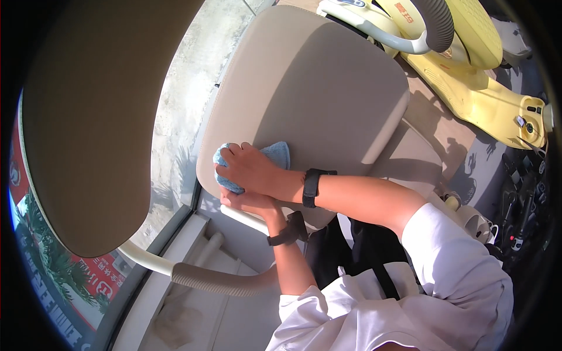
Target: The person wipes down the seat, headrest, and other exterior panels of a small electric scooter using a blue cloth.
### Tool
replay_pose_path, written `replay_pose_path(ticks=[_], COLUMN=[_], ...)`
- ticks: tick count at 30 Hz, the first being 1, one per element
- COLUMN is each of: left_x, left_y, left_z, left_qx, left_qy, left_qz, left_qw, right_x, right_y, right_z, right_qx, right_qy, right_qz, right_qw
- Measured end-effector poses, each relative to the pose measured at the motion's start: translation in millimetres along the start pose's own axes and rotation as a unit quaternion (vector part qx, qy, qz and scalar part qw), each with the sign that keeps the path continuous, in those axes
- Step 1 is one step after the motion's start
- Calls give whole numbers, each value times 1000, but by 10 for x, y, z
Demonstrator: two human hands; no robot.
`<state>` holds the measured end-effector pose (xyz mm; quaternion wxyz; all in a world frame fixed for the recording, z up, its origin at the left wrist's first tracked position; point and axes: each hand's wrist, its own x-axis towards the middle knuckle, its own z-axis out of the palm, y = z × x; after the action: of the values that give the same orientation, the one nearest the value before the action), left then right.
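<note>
A light blue cloth [277, 153] lies bunched on a beige padded seat back [328, 88], near its lower left corner. My right hand [249, 168] is closed over the cloth and presses it against the padding; a fold sticks out behind the knuckles. Just below, my left hand [252, 202] curls at the lower edge of the seat back, touching or almost touching the cloth. Its fingertips are partly hidden, and what they hold cannot be made out. Black bands circle both wrists.
A large brown padded panel [99, 117] looms at the left, with a ribbed brown armrest [222, 279] below it. Behind stands a window with a dark frame [158, 257]. A yellow scooter [474, 99] stands at the upper right, beside dark clutter [521, 199].
</note>
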<state>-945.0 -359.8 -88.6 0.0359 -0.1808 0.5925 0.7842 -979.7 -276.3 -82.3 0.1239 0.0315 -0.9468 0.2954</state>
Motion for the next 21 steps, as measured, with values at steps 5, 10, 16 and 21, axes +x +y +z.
replay_pose_path(ticks=[5, 10, 16, 21], left_x=[525, 495, 366, -214], left_y=[-40, -220, -538, -784], left_z=[765, 1793, 2395, 2342], left_qx=[381, 579, 530, 467], left_qy=[-26, -82, -200, -300], left_qz=[158, 228, 386, 410], left_qw=[911, 779, 728, 724], right_x=[379, 312, -82, -964], right_y=[612, 1542, 2075, 2012], right_z=[-135, -670, -1349, -1638], right_qx=[-58, -125, -203, -198], right_qy=[124, 143, 127, 100], right_qz=[68, 135, 220, 278], right_qw=[988, 972, 946, 934])
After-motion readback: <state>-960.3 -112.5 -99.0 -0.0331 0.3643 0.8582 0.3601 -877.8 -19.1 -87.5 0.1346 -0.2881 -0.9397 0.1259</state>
